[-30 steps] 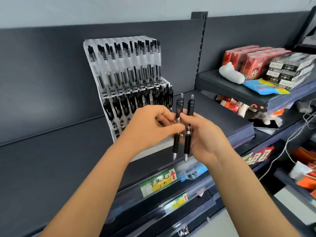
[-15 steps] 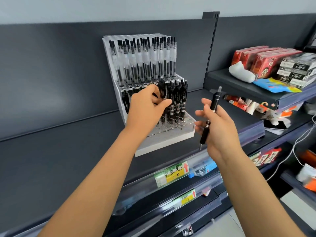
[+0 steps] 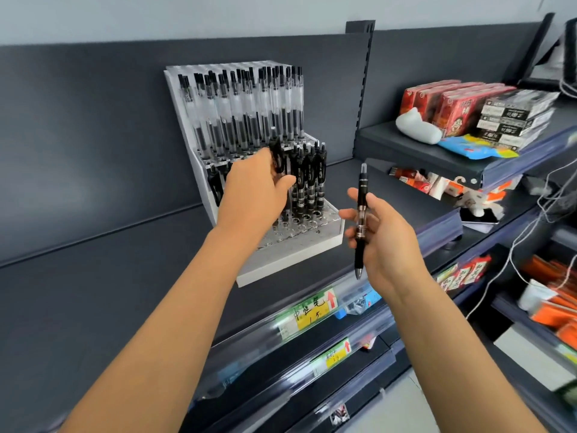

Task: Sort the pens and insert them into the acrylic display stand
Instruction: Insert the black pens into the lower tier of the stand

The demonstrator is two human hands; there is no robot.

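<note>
A stepped acrylic display stand [image 3: 324, 237] sits on the dark shelf. Its upper tier holds several clear pens [image 3: 249, 107], its lower tier several black pens [image 3: 309, 173]. My left hand [image 3: 256, 192] is at the lower tier and grips a black pen [image 3: 277, 157] upright over the holes; its lower part is hidden by my fingers. My right hand [image 3: 384, 242] is to the right of the stand, apart from it, and holds another black pen [image 3: 361, 214] nearly upright, tip down.
The dark shelf [image 3: 93, 292] carries price labels [image 3: 307, 310] on its front rail. To the right a higher shelf [image 3: 437, 157] bears red boxes [image 3: 443, 98], black-and-white boxes [image 3: 515, 117] and a white object [image 3: 416, 126]. White cables [image 3: 530, 220] hang at far right.
One second ago both hands held two black pens together in front of the stand. My left hand took one pen up to the lower tier; my right hand kept the other.
</note>
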